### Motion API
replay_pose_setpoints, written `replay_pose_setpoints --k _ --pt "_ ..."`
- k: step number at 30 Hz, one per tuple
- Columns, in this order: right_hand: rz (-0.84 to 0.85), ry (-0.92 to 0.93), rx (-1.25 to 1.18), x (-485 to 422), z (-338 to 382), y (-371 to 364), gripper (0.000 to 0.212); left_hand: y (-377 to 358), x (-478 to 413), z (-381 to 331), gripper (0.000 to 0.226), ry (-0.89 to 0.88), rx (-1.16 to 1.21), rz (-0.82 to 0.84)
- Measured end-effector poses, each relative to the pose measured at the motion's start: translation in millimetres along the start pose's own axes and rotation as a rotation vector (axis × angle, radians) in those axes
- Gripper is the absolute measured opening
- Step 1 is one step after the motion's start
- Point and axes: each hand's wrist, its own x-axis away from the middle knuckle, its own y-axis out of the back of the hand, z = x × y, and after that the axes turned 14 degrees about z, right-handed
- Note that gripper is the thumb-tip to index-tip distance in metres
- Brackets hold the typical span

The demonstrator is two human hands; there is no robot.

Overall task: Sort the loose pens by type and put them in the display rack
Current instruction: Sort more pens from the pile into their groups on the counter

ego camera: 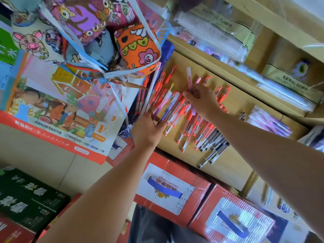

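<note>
Left hand (149,131) clasping a pen bundle (158,95), right hand (201,100) pinching a pink pen (189,77) over the shelf (228,166).

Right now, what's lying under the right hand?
Red pens spread on the wooden shelf; the right hand pinches a pink pen. Whatever lies directly beneath its palm is covered.

Bright, even light; motion blur smears the right edge.
</note>
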Motion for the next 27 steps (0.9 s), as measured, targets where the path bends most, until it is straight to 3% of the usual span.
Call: replay_pose_setpoints --k 3,8,11,14,22,25,27 --pt "0.044 -0.033 -0.17 13 4 -1 0.016 7 11 -6 0.017 -0.08 0.104 0.054" --pt "0.177 -0.08 -0.713 38 16 -1 0.028 6 16 -29 0.022 -0.098 0.327 0.161" --pt "0.179 -0.109 -0.821 51 7 5 0.021 -5 18 -47 0.025 -0.121 0.398 0.188" --pt "0.134 -0.124 -0.812 70 -14 15 0.02 -17 27 -68 0.026 -0.157 0.471 0.287" --pt "0.035 -0.196 -0.868 148 -84 38 0.015 -79 63 -118 0.013 -0.034 0.509 0.529" --pt "-0.054 -0.245 -0.681 178 -119 54 0.02 -104 73 -123 0.006 -0.002 0.476 0.559" --pt "-0.079 -0.269 -0.44 195 -142 67 0.022 -118 72 -121 0.013 0.034 0.46 0.512"
